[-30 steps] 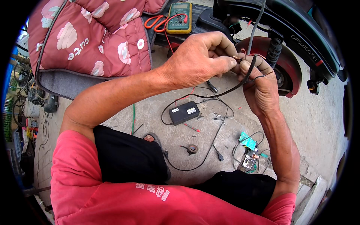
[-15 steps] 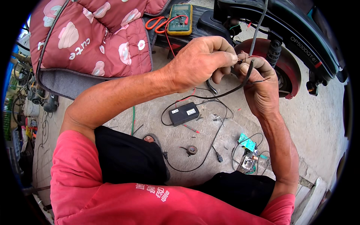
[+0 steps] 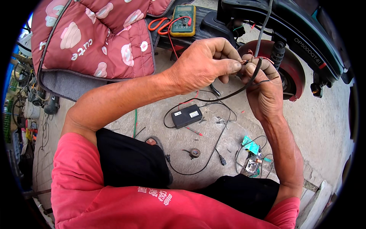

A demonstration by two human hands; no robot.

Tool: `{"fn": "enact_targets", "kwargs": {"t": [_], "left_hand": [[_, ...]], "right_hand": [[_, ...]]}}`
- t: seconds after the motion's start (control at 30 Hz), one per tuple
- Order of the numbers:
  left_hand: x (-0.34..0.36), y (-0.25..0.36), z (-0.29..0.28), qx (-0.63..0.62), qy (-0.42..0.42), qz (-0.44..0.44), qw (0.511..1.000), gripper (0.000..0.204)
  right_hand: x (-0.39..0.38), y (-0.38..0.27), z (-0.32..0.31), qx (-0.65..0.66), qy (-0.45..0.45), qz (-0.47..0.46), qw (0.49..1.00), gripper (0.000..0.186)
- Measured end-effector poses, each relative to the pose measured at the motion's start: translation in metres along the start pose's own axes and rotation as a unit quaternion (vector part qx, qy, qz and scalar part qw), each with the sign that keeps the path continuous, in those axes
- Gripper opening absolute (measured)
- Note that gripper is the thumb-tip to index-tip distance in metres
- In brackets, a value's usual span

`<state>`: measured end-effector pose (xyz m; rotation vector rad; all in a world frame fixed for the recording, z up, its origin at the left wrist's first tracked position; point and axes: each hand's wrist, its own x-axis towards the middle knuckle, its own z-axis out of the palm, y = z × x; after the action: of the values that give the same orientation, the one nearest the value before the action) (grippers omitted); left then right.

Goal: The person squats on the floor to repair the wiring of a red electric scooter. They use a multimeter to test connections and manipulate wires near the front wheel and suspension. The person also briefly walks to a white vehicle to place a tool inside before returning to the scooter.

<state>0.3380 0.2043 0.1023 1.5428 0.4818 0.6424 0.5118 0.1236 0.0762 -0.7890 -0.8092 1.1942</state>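
Both hands meet in front of the scooter's wheel. My left hand pinches a thin wire end between thumb and forefinger. My right hand is closed around a black cable and a grey cable, whose thin red and dark wires stick out between the fingers. Exactly how the wire ends meet at the fingertips is too small to tell. The black cable curves down to a black charger box on the concrete floor.
A scooter with a red wheel rim stands at the far right. On its footboard lies a yellow-green multimeter, beside a pink quilted cover. A tape roll, a plug and a green circuit board lie on the floor.
My left thumb has shifted slightly lower at the wire ends. The right hand has turned a little, and more of the red wires shows above its fingers.
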Motion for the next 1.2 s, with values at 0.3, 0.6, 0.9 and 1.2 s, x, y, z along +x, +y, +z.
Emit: {"fn": "enact_targets", "kwargs": {"t": [0.3, 0.6, 0.9, 1.2], "left_hand": [[-0.002, 0.004, -0.003, 0.077, -0.017, 0.015, 0.997, 0.017], [0.002, 0.03, -0.012, 0.167, -0.015, 0.108, 0.98, 0.02], [0.012, 0.026, -0.019, 0.251, -0.086, 0.102, 0.959, 0.022], [0.011, 0.034, -0.024, 0.244, -0.089, 0.061, 0.964, 0.017]], "right_hand": [[0.001, 0.0, -0.002, -0.022, 0.006, 0.003, 1.0, 0.02], [0.0, -0.003, -0.007, -0.092, -0.018, 0.008, 0.996, 0.017], [-0.004, -0.008, -0.004, -0.183, -0.022, 0.013, 0.983, 0.022], [-0.002, -0.009, -0.005, -0.185, -0.036, 0.025, 0.982, 0.021]]}}
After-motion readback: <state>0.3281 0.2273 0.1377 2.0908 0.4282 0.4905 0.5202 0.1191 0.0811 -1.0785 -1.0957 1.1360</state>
